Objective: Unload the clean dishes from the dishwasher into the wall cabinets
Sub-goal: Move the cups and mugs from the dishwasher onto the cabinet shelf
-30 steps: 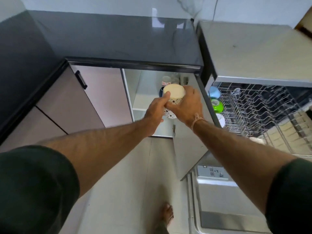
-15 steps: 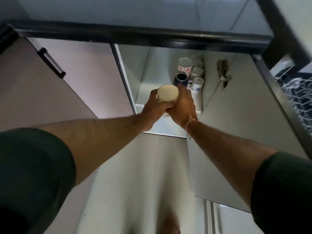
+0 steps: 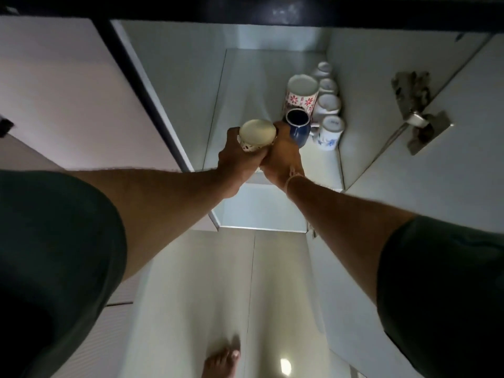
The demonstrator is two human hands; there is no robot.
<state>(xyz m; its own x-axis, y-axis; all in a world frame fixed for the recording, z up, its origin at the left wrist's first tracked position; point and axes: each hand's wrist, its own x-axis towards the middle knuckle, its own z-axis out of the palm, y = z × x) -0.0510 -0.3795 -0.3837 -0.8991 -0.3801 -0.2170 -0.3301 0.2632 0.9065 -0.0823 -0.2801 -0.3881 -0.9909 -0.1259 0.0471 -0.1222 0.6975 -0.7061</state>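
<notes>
A cream cup with a dark pattern on its side is held at the front of the open cabinet's upper shelf. My left hand grips it from the left and below. My right hand holds it from the right, its back almost touching a dark blue mug. Behind the blue mug stands a white mug with red flowers. A row of small white cups lines the shelf's right wall.
The cabinet door stands open on the right, with its metal hinge showing. A closed cabinet door is on the left. The black countertop edge runs above. My bare foot is on the tiled floor.
The cup and both hands moved deeper toward the shelf, next to the blue mug. My view dropped lower and closer; the dishwasher rack is out of sight.
</notes>
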